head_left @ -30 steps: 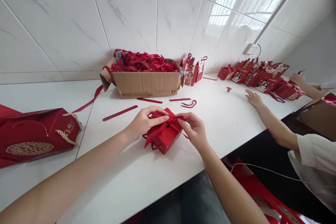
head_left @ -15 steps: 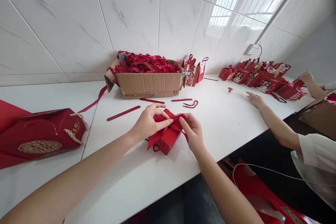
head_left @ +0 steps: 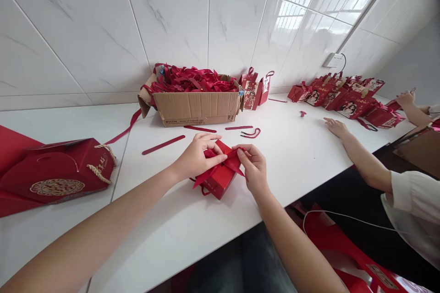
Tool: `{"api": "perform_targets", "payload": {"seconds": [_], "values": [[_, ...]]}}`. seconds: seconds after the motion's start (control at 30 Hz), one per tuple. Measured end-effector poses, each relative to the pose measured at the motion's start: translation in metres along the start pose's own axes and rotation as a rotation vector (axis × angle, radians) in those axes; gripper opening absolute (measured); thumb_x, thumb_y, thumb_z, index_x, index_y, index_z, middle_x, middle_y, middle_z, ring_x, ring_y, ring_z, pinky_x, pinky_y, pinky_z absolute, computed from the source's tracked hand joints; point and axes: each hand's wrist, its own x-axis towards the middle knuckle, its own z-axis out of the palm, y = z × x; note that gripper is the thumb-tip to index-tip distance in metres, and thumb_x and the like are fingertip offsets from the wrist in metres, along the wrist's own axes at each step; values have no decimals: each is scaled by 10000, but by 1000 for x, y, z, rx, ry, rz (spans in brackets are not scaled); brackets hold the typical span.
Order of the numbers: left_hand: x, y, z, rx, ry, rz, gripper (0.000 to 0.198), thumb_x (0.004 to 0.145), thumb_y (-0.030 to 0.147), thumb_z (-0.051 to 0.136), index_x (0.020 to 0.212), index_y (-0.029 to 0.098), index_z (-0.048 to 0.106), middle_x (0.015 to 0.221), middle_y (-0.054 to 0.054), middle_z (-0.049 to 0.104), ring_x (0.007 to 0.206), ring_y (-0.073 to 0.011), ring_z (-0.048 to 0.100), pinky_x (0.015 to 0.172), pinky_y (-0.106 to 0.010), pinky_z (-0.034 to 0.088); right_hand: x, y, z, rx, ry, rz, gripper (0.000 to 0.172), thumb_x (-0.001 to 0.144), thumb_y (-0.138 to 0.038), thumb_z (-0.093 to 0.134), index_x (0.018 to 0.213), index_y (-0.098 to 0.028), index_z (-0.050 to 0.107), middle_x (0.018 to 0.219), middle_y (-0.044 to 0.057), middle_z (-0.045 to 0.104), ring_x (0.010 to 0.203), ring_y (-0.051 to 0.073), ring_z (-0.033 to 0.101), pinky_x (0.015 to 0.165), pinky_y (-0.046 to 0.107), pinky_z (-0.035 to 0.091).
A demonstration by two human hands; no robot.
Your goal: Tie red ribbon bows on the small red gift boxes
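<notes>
A small red gift box sits on the white table in front of me, with a red ribbon tied across its top in a bow shape. My left hand pinches the ribbon near the knot from the left, its fingers partly covering the box. On the right side, my right hand holds a loop of the same ribbon between thumb and fingers. A ribbon tail points down to the left, and a thin red cord hangs by the box's lower left side. The knot is partly hidden by my fingertips.
Behind stands a cardboard box heaped with red ribbons. Red strips and a twisted cord lie before it. A larger red box is at left. Red gift boxes and a co-worker's hand are at right.
My right fingers have shifted slightly on the ribbon loop, and the right-hand ribbon tail now lies more spread over the box. The view has tilted slightly.
</notes>
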Motion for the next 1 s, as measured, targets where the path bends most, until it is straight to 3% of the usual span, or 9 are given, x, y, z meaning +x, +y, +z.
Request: {"api": "perform_targets", "payload": {"seconds": [0.2,0.37,0.47,0.6,0.77,0.87,1.0], "values": [[0,0,-1,16,-24,21,241,762,439,661,694,208,681,1356,-64,566,1350,-280,352,1134,-494,298,0,3,-4,-21,15,-32,116,838,-320,632,852,-218,687,912,29,687,857,164,607,781,318,476],[-1,1,2,-33,1,12,228,753,423,673,679,207,676,1352,-66,569,1362,-284,341,1140,-496,279,-2,0,-2,14,19,14,139,832,-347,640,845,-213,676,831,15,674,759,145,596,711,297,483],[-1,6,-2,-137,15,-25,251,762,451,667,738,202,686,1345,-74,566,1309,-284,420,1115,-477,309,-4,-4,-2,43,0,69,164,836,-372,636,844,-209,659,757,1,654,696,134,591,679,289,488],[4,12,-23,-298,-86,-142,417,785,547,620,1017,201,637,1217,-86,621,1026,-234,614,936,-411,453,-6,-6,-9,69,-2,82,171,843,-377,630,920,-226,650,918,19,673,841,150,623,770,300,509],[6,15,-53,-153,-205,-208,430,770,617,597,819,190,615,885,-26,662,841,-184,594,777,-325,462,-3,-5,-21,26,14,-3,183,833,-370,648,972,-252,652,1025,30,666,987,174,615,884,343,502],[5,14,-61,-35,-308,-184,415,754,612,615,788,199,641,848,-17,669,826,-188,591,740,-312,457,2,-11,-24,-59,-9,-66,156,815,-359,671,906,-232,671,1044,51,667,1056,199,599,919,371,492],[4,11,-62,51,-295,-186,352,760,557,625,771,206,661,855,-16,689,823,-192,604,725,-309,464,5,-16,-25,-84,25,-72,156,811,-368,675,824,-213,662,976,52,676,1004,195,610,884,364,497]]}}
